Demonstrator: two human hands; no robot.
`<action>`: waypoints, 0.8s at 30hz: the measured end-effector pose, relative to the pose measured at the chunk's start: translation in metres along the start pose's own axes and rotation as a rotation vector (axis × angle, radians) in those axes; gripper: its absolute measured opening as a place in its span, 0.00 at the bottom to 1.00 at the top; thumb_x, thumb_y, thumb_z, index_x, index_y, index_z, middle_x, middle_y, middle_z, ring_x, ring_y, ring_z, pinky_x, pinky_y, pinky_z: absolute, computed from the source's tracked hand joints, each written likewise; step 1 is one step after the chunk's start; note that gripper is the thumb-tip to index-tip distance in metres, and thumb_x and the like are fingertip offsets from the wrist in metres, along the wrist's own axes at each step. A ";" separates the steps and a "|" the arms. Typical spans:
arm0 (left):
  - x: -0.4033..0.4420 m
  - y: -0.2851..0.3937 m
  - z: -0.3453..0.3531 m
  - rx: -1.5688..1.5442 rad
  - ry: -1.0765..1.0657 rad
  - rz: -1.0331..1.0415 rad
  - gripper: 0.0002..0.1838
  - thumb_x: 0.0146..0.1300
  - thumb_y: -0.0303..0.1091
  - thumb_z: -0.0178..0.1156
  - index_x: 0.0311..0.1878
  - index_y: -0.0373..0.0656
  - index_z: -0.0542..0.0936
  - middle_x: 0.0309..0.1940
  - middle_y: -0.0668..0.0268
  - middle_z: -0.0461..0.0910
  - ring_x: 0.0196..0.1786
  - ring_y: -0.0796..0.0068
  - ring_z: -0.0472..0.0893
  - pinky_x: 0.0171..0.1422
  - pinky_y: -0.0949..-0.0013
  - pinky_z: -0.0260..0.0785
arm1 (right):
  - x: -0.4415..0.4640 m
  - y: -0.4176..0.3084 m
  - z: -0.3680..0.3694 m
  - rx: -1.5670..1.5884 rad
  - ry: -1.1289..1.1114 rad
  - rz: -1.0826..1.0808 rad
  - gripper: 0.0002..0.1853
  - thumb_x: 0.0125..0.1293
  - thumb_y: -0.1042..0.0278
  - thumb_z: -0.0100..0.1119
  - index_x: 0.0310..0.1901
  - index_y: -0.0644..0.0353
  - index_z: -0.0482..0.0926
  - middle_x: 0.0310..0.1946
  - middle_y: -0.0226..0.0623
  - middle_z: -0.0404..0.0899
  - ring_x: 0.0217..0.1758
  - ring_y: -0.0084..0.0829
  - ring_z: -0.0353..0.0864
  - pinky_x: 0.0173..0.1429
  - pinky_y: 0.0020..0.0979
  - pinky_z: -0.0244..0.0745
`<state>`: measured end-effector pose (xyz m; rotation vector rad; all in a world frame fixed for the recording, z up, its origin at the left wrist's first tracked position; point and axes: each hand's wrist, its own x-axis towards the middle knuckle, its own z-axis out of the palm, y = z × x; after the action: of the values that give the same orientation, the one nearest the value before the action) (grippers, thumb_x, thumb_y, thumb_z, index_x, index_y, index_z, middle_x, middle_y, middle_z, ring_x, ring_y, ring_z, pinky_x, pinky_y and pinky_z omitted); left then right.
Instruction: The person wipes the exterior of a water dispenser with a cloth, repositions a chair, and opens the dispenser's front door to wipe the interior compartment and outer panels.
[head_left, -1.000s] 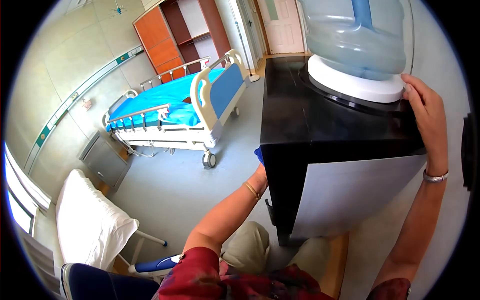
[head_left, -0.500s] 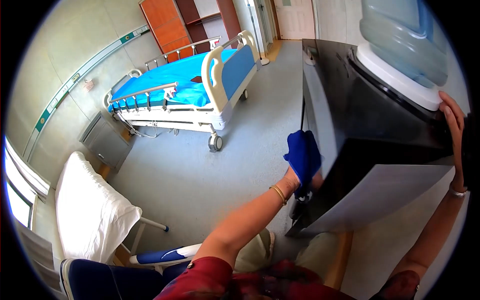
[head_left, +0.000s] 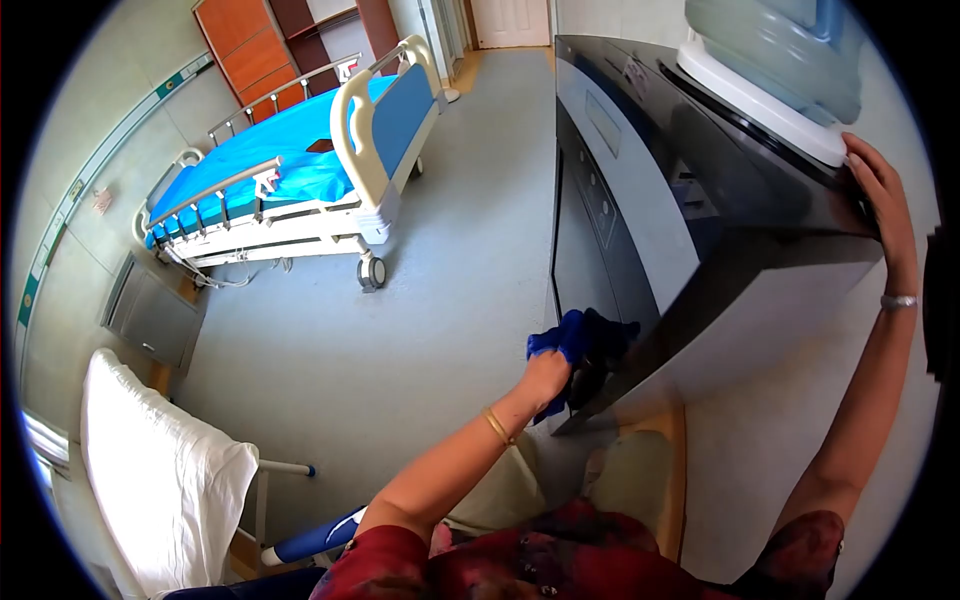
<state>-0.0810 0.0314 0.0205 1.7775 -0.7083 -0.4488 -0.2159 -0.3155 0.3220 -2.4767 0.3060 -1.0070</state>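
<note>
My left hand is closed on a bunched dark blue cloth, pressed near the lower front panel of a black and silver water dispenser. Folds of the cloth hide most of its fingers. At the dispenser's rear edge, my right hand rests with its fingers stretched along the top, close to a white collar. A large clear bluish water bottle stands in that collar. The dispenser's glossy front panel and small display show between my arms.
A hospital bed with a blue cover and side rails stands on wheels ahead to the left. A grey bedside cabinet is by the wall. Nearer, a white sheet drapes over a frame. An orange-brown wardrobe stands at the back.
My left hand has moved lower along the dispenser's front with the cloth, which is more bunched now. My right hand stays at the rear edge. The whole view has shifted.
</note>
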 end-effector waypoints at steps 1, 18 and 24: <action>-0.006 -0.003 0.000 0.152 -0.007 -0.078 0.25 0.63 0.37 0.43 0.63 0.40 0.57 0.28 0.48 0.76 0.32 0.52 0.77 0.40 0.59 0.68 | 0.000 -0.003 0.003 -0.040 0.014 -0.033 0.20 0.64 0.60 0.50 0.52 0.65 0.72 0.44 0.34 0.74 0.46 0.23 0.71 0.54 0.21 0.63; -0.014 0.065 0.020 -0.421 0.501 -0.149 0.32 0.64 0.58 0.42 0.47 0.34 0.75 0.40 0.52 0.77 0.46 0.64 0.74 0.54 0.67 0.62 | 0.003 -0.015 0.006 0.059 -0.061 0.131 0.25 0.61 0.55 0.51 0.53 0.67 0.71 0.38 0.35 0.75 0.41 0.23 0.71 0.51 0.22 0.64; -0.008 0.026 -0.001 -0.305 0.690 0.048 0.26 0.67 0.51 0.37 0.50 0.38 0.74 0.27 0.62 0.77 0.29 0.71 0.74 0.37 0.65 0.67 | 0.003 -0.019 0.003 0.057 -0.116 0.133 0.26 0.63 0.50 0.49 0.53 0.65 0.72 0.36 0.30 0.73 0.41 0.22 0.70 0.50 0.22 0.64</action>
<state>-0.0925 0.0319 0.0452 1.4816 -0.1785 0.0997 -0.2111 -0.2988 0.3309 -2.4171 0.3938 -0.8032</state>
